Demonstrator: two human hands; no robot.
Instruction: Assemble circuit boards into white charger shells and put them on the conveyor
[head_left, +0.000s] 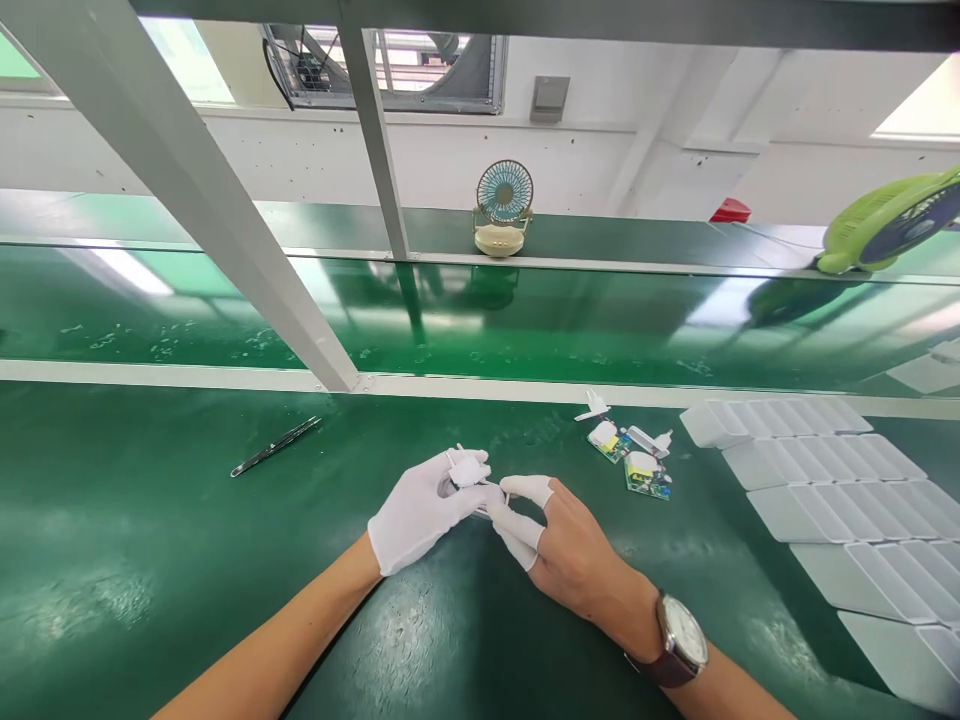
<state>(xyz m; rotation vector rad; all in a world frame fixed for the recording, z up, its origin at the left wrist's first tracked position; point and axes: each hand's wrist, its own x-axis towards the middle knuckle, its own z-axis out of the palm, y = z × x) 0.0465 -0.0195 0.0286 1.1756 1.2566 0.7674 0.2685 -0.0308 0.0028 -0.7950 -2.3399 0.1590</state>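
My left hand (431, 505), in a white glove, is closed on a small white plastic plug part (468, 471) above the green bench. Its prongs point up and away from me. My right hand (559, 540), with white covers on several fingertips, pinches at the right end of the same piece. What lies between those fingertips is mostly hidden. To the right of my hands lie two small circuit boards (646, 478) with white and yellow components. Beside them are white plug pieces (595, 405).
Black tweezers (276, 446) lie on the left of the bench. Rows of white plastic housings (821, 465) fill the right side. A white post (247, 270) slants down to the bench's back rail. On the shelf behind stand a small fan (504, 205) and a green fan (889, 220).
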